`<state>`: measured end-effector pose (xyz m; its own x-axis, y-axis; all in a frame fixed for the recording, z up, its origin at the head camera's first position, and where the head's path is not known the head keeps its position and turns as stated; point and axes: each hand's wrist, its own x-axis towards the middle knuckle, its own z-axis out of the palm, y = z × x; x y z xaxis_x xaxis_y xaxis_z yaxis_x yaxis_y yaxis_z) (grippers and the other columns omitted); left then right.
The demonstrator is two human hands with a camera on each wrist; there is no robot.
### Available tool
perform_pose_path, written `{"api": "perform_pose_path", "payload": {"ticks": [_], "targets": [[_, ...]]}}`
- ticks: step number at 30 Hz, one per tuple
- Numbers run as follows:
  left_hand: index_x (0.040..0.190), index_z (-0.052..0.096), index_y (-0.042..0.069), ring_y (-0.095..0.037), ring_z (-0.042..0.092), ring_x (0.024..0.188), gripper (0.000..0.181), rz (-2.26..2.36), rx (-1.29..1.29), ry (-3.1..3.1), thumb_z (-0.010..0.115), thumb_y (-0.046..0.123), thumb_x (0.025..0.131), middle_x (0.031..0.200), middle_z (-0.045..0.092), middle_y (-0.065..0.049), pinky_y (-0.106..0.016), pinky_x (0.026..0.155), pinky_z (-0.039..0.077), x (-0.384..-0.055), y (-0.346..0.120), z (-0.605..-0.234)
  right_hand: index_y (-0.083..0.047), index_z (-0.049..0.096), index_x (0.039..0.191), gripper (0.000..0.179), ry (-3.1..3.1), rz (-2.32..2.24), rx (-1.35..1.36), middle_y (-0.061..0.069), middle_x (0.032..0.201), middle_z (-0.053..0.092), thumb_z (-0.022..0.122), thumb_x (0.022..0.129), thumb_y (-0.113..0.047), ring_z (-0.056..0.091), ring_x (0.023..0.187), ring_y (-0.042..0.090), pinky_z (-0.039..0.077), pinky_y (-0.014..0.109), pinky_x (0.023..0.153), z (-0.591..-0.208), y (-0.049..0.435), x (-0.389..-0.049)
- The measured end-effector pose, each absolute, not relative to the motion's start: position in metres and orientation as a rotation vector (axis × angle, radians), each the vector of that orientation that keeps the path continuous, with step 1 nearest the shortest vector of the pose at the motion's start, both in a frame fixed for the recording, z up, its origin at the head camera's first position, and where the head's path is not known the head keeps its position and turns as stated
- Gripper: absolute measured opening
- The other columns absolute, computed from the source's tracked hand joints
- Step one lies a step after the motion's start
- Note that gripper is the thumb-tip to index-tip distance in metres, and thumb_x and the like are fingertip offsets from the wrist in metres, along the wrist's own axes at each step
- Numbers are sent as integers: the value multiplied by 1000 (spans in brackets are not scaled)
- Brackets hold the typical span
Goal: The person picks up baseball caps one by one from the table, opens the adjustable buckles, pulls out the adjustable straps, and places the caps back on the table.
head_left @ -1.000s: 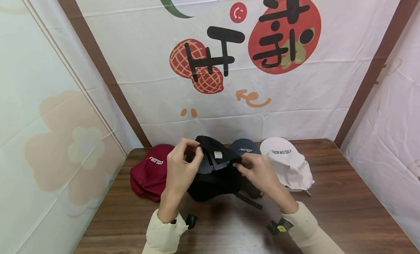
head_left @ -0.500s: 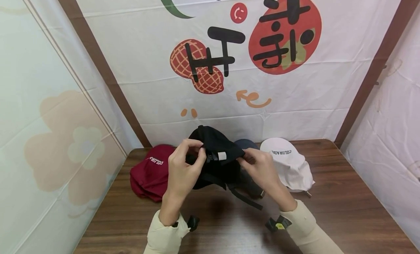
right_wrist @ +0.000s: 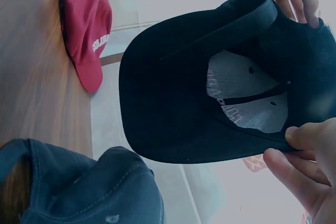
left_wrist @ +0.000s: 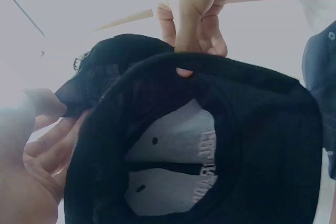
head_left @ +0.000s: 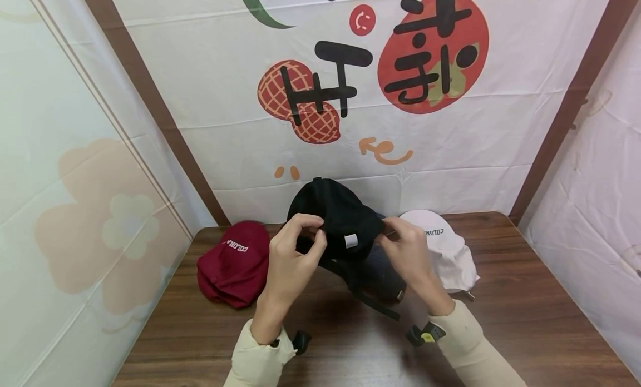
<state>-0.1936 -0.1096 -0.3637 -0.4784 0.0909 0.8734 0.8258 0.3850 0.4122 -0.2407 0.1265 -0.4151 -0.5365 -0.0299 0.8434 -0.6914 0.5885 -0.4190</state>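
Observation:
A black cap (head_left: 333, 209) is held up over the table between both hands, its crown upward and a white label (head_left: 351, 241) showing at the edge. My left hand (head_left: 295, 253) pinches the left side of its rim with thumb and fingers. Opposite, my right hand (head_left: 408, 251) pinches the rim on the right. Both wrist views look into the cap, where the grey lining (left_wrist: 176, 156) and the brim (right_wrist: 163, 93) are visible. A navy cap (head_left: 383, 270) lies on the table just behind and below the right hand, partly hidden by the black one.
On the left of the wooden table (head_left: 521, 320) lies a dark red cap (head_left: 240, 262). A white cap (head_left: 448, 253) sits at the right, partly covered by the right hand. A white printed cloth (head_left: 225, 98) hangs behind the table's back edge.
The black cap has risen and turned, so its crown now stands higher and its inside is turned away from the head view. Both hands have shifted slightly right with it.

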Motion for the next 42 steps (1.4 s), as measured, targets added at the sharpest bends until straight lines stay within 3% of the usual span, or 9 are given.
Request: {"api": "perform_pose_path", "payload": {"ticks": [18,23,30,33,42], "targets": [[108,69,3,-18,69,86,20,-1184,-890,-1884,66,-11,94,107,74,-10,-32,75,61,-203,-88,-372,1,77,89,11,-1848,963,471,15,79,77,80,82,9,76,66,29,63,38,62,-413,151,-253],[108,70,3,-17,69,84,18,-1211,-903,-1907,67,-9,95,106,74,-10,-29,71,61,-206,-83,-376,0,80,93,4,-1861,936,448,14,83,78,77,92,-3,76,71,28,63,35,66,-417,161,-256],[111,69,5,-17,68,83,18,-1239,-922,-1956,67,-6,97,104,73,-9,-26,62,58,-214,-73,-384,0,81,95,9,-1843,961,444,16,87,79,76,95,-7,77,71,29,59,15,71,-425,179,-264],[110,69,5,-17,68,83,17,-1230,-948,-1956,67,-6,97,103,73,-9,-28,64,59,-219,-67,-387,1,81,95,6,-1834,965,422,16,87,79,76,94,-4,77,70,30,55,8,72,-428,185,-268],[108,69,7,-14,66,76,14,-1171,-1001,-1953,69,-3,97,96,71,-6,-25,61,56,-232,-50,-397,2,81,95,7,-1823,922,367,17,85,80,77,90,4,76,68,32,50,2,75,-438,203,-277]]}}
